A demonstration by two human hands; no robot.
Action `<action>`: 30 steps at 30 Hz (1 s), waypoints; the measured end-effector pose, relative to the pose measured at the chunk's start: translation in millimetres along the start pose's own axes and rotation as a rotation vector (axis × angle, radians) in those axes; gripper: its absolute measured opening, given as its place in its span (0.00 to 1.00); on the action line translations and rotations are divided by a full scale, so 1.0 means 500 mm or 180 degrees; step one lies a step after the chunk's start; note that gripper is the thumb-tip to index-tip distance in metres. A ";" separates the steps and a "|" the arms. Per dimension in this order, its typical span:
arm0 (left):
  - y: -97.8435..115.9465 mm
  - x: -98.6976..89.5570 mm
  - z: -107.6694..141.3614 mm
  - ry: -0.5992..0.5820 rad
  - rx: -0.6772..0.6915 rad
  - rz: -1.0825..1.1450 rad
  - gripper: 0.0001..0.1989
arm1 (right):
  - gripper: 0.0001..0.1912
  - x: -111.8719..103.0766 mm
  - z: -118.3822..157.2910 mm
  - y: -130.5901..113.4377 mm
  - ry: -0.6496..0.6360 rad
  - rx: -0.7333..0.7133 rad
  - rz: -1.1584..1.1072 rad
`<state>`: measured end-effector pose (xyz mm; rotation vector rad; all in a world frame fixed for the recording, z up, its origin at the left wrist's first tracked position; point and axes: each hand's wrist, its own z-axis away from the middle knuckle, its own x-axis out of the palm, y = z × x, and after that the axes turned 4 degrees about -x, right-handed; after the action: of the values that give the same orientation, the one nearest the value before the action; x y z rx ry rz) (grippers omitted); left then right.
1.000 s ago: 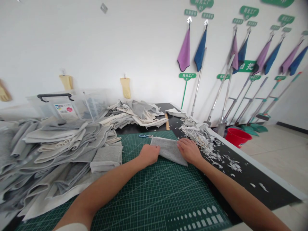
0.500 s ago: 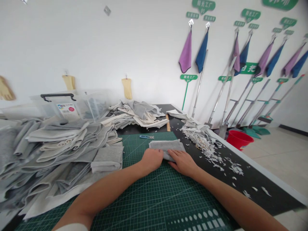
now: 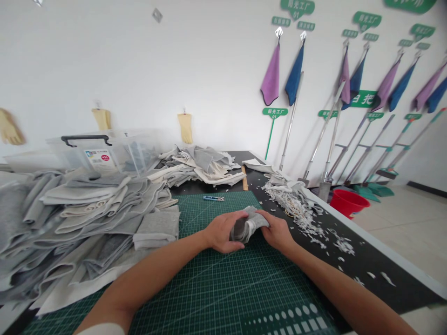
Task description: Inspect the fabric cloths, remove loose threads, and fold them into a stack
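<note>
A folded grey cloth (image 3: 249,225) is bent between my two hands, its layered edges turned toward me. My left hand (image 3: 225,231) grips its left end, thumb below and fingers above. On the other end, my right hand (image 3: 276,229) is closed over the cloth's edge. Both hands are over the green cutting mat (image 3: 195,279). Small blue-handled thread snips (image 3: 213,198) lie on the mat beyond my left hand. To the left, a folded grey piece (image 3: 159,227) rests at the edge of a large heap of grey cloths (image 3: 94,209).
Behind the heap stands a clear plastic box (image 3: 101,151). More cloth scraps (image 3: 204,163) are piled at the far end. Shredded trimmings (image 3: 296,204) litter the black tabletop (image 3: 349,274) on the right. A red bucket (image 3: 349,203) and long-handled tools (image 3: 290,125) stand by the wall.
The cloth was lying flat on the mat under both hands. Now it is bent upward, with my left hand turned and wrapped round its left end and my right hand gripping the other.
</note>
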<state>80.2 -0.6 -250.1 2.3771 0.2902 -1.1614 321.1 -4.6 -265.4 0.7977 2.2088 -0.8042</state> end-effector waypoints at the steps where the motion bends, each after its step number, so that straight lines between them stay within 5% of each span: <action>1: -0.008 -0.001 0.000 0.0065 -0.0042 0.0015 0.46 | 0.21 -0.002 -0.002 -0.001 0.0129 0.0101 -0.0227; 11: -0.026 0.031 0.001 0.0323 0.0217 -0.0460 0.52 | 0.11 0.001 -0.016 -0.031 0.1050 0.0914 -0.2298; 16: -0.027 0.033 0.003 0.0388 0.0311 -0.0584 0.46 | 0.08 -0.001 -0.016 -0.034 0.1208 0.1158 -0.2482; 25: -0.007 0.020 -0.013 0.0461 -0.0530 -0.0008 0.30 | 0.09 0.007 -0.012 -0.038 0.1249 0.1396 -0.2657; 30: 0.000 0.013 -0.015 0.0501 -0.0646 0.0472 0.28 | 0.11 0.017 -0.004 -0.030 0.1159 0.1472 -0.2653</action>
<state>89.3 2.8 -251.3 2.2713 0.2652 -0.8380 304.8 -10.0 -265.5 0.1776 2.7483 -1.7245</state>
